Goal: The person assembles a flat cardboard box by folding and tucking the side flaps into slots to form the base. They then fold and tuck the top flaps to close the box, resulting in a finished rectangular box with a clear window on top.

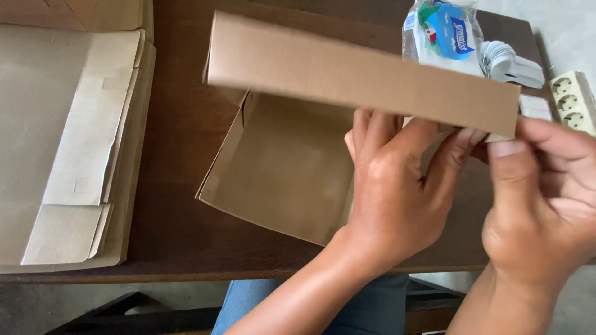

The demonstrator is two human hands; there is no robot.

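Box: brown cardboard box [292,155], half-folded, mid-counter [177,186] near front edge.
Long axis: raised flap running left-right.
Left hand [397,198]: closed on flap's right end.
Right hand [540,205]: pinching same corner, nearer.

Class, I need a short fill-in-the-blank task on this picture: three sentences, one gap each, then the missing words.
1. Both hands, the left hand and the right hand, grip a brown ______ box being folded.
2. A stack of flat unfolded boxes lies at the ______ side of the picture.
3. The table under the box is dark ______ wood.

Missing words: cardboard; left; brown
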